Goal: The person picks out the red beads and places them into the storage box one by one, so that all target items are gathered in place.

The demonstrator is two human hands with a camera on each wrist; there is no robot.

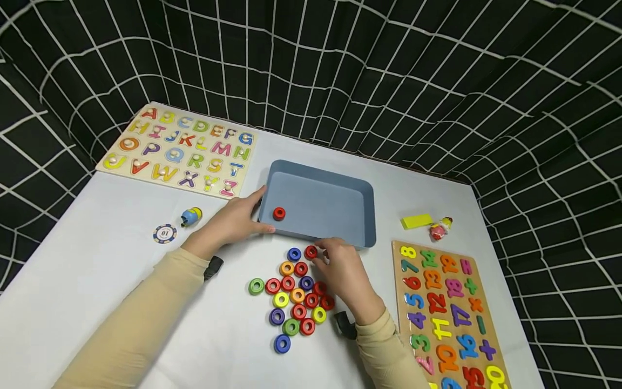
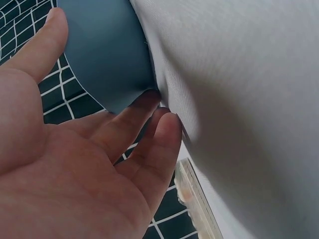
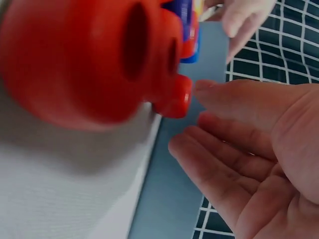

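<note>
A blue-grey tray [image 1: 320,202] lies on the white table with one red ring [image 1: 279,214] inside its near left corner. My left hand [image 1: 230,220] spans that corner, thumb by the front rim and fingers against the side; in the left wrist view its fingertips touch the tray wall [image 2: 107,55]. My right hand [image 1: 342,267] is at the tray's front edge, thumb and fingers spread at the right side of another red ring [image 1: 311,252]. In the right wrist view the thumb tip is right at this ring [image 3: 177,99]. Several coloured rings [image 1: 297,295] lie close together in front of the tray.
A wooden alphabet board [image 1: 182,151] lies back left, a number board [image 1: 442,313] at the right. Near the left forearm are a small blue-and-yellow figure [image 1: 191,216] and a poker chip [image 1: 164,233]. A yellow block [image 1: 416,221] and a small figurine [image 1: 440,228] lie right of the tray.
</note>
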